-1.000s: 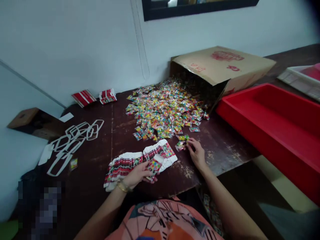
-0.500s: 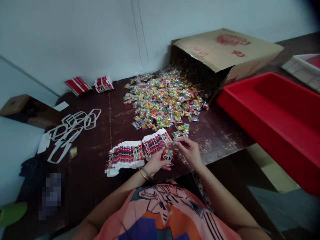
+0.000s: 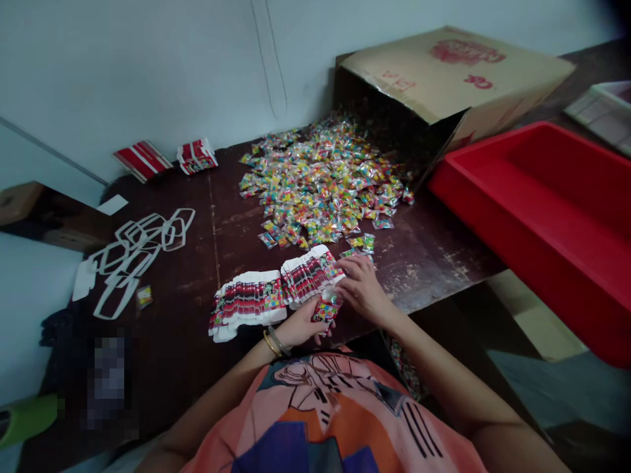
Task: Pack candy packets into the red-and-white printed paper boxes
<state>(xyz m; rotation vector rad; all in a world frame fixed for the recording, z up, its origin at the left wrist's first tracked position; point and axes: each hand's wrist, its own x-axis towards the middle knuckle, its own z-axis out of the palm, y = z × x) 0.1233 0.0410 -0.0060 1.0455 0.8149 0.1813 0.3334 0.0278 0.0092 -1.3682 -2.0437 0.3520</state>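
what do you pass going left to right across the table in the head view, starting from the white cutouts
white card cutouts → fanned flat cartons → left hand holding a small carton → right hand → red tray

Red tray, multicoloured candy packets, red-striped flat cartons, dark brown table, tan cardboard box

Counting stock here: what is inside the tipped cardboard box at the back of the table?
The brown cardboard box lies on its side, and small colourful sweet packets spill from its dark open mouth onto the dark wooden table. Its deeper interior is in shadow, so anything further in cannot be seen.
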